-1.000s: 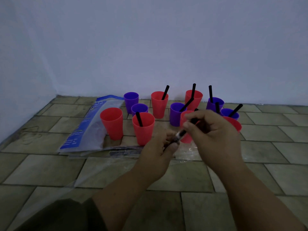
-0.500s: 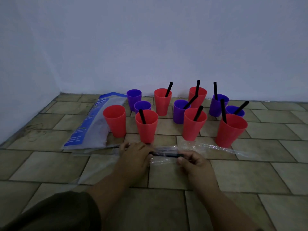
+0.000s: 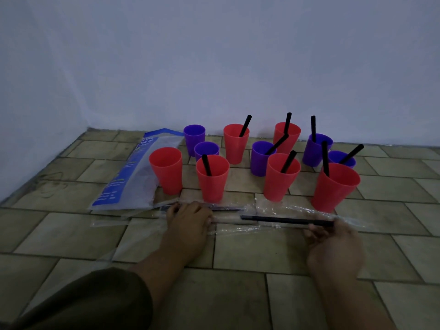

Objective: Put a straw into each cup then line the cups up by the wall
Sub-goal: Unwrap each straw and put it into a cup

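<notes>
**On the tiled floor, beside a bag marked "TRAILING": one straw between two hands**

Near the middle of the floor, a black straw [image 3: 285,220] lies almost level, running left to right. Its left part seems to sit inside a clear wrapper [image 3: 226,220]. The right hand [image 3: 333,246] pinches the straw's right end between thumb and curled fingers. The left hand [image 3: 188,225] is palm down, with its fingers curled onto the wrapper's left end and holding it against the floor. A dark sleeve [image 3: 95,301] covers that forearm.

Just beyond the hands stand eleven cups in a loose cluster, none of them in a row. Six are red cups [image 3: 281,184] and five are purple cups [image 3: 260,163]. Eight of them hold a black straw leaning on the rim. The leftmost red cup [image 3: 166,172] and the two left purple ones [image 3: 194,139] [image 3: 206,150] show none.

A second wrapped straw [image 3: 221,208] lies on the floor just behind the left hand. More crumpled clear film [image 3: 297,208] is spread in front of the near cups.

To the left lies a flat plastic bag [image 3: 133,177], blue and clear. One word near its far end looks like "TRAILING", and the other print is too blurred to read.

The floor [image 3: 238,253] is laid with greenish-beige oblong tiles in a brick pattern. A plain pale wall [image 3: 214,67] rises just behind the far cups and meets a side wall in a corner at far left. The light is dim.
</notes>
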